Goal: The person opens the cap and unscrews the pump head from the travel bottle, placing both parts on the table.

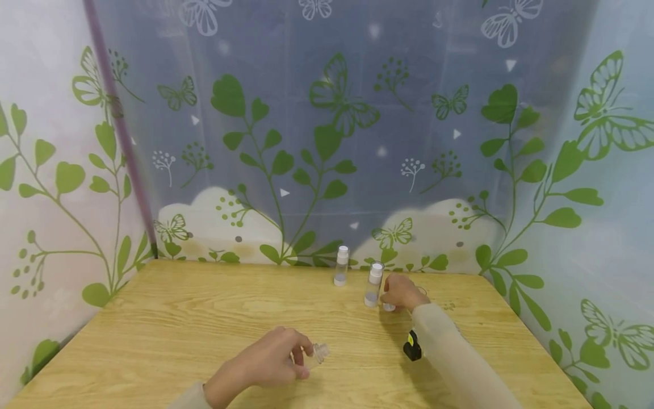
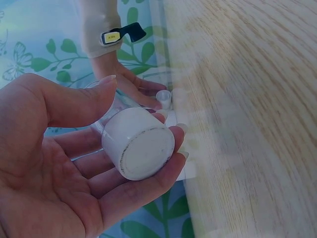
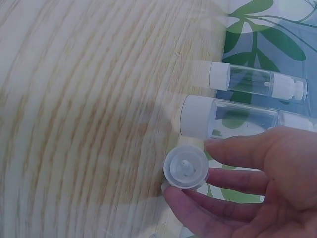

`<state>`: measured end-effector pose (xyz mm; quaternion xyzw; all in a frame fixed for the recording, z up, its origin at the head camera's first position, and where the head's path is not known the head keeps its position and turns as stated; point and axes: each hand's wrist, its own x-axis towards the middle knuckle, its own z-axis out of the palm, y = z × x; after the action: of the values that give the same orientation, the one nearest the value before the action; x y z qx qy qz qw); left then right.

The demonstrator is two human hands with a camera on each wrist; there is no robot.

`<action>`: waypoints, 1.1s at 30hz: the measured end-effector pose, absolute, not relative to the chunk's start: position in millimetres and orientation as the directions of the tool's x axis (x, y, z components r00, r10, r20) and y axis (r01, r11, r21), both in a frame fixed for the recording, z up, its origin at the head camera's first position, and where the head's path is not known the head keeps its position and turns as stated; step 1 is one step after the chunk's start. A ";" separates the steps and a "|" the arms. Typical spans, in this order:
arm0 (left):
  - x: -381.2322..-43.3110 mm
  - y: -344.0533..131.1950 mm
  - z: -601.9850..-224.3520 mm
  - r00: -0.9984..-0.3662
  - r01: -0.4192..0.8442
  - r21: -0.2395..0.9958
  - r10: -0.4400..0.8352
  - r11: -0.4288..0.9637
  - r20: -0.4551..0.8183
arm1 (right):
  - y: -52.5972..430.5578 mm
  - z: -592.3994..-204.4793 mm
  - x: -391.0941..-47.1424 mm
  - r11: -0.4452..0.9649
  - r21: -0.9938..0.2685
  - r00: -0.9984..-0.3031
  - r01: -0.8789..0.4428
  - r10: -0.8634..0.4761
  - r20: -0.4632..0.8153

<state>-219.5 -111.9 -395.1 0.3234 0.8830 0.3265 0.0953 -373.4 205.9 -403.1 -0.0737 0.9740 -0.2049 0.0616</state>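
Well, left hand (image 1: 271, 359) half-curled round clear bottle (image 1: 321, 353) — likely light, slick; grip white base (image 2: 141, 146). Right hand (image 1: 402, 291) pinches white fitting (image 3: 186, 166).

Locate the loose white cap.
The loose white cap is held in the right hand, right of centre in the head view, just right of the nearer standing bottle.
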 end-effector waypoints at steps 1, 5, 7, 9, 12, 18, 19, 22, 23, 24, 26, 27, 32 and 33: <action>-219.5 -111.8 -395.0 -0.772 0.509 0.640 0.634 0.576 0.044 | 206.0 -402.8 -373.4 0.906 -0.408 -0.981 -0.118 -0.168 -0.091; -219.6 -111.5 -394.7 -0.773 0.505 0.645 0.633 0.573 0.043 | 206.9 -402.6 -373.7 0.906 -0.407 -0.982 -0.115 -0.165 -0.092; -219.6 -111.2 -394.6 -0.772 0.501 0.653 0.635 0.568 0.039 | 207.3 -403.2 -374.3 0.907 -0.407 -0.983 -0.110 -0.161 -0.092; -219.6 -111.1 -394.5 -0.771 0.499 0.656 0.635 0.567 0.038 | 207.6 -403.3 -374.7 0.906 -0.410 -0.983 -0.103 -0.156 -0.096; -220.0 -111.3 -394.6 -0.772 0.499 0.656 0.635 0.566 0.040 | 208.3 -403.5 -375.1 0.908 -0.406 -0.982 -0.106 -0.160 -0.100; -219.3 -111.4 -394.5 -0.771 0.501 0.654 0.635 0.566 0.041 | 209.2 -403.1 -375.6 0.906 -0.405 -0.980 -0.123 -0.175 -0.093; -219.1 -111.4 -394.3 -0.771 0.501 0.654 0.635 0.567 0.040 | 209.1 -402.8 -375.4 0.906 -0.404 -0.980 -0.125 -0.176 -0.092; -218.8 -111.3 -393.9 -0.772 0.495 0.659 0.634 0.566 0.036 | 209.6 -402.9 -375.6 0.908 -0.399 -0.980 -0.129 -0.179 -0.091; -218.7 -111.3 -393.9 -0.772 0.495 0.660 0.634 0.566 0.036 | 209.8 -402.9 -375.8 0.908 -0.397 -0.979 -0.131 -0.180 -0.090; -218.8 -111.3 -393.9 -0.773 0.494 0.661 0.634 0.565 0.035 | 210.0 -402.9 -375.8 0.909 -0.396 -0.979 -0.132 -0.181 -0.090; -218.9 -111.2 -394.0 -0.773 0.494 0.661 0.634 0.565 0.035 | 210.5 -403.2 -375.9 0.909 -0.395 -0.979 -0.132 -0.181 -0.090; -219.0 -111.2 -394.1 -0.772 0.495 0.661 0.634 0.565 0.036 | 210.6 -403.1 -376.0 0.909 -0.394 -0.979 -0.134 -0.183 -0.089; -219.2 -111.1 -394.1 -0.774 0.496 0.654 0.632 0.571 0.036 | 210.9 -403.7 -376.3 0.911 -0.390 -0.979 -0.134 -0.183 -0.091; -219.0 -111.1 -394.0 -0.775 0.496 0.653 0.631 0.572 0.035 | 210.9 -404.2 -376.8 0.912 -0.387 -0.979 -0.135 -0.183 -0.090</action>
<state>-219.0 -111.1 -394.0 0.3198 0.8808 0.3340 0.1015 -376.8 210.9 -404.2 -0.0814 0.9758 -0.1933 0.0624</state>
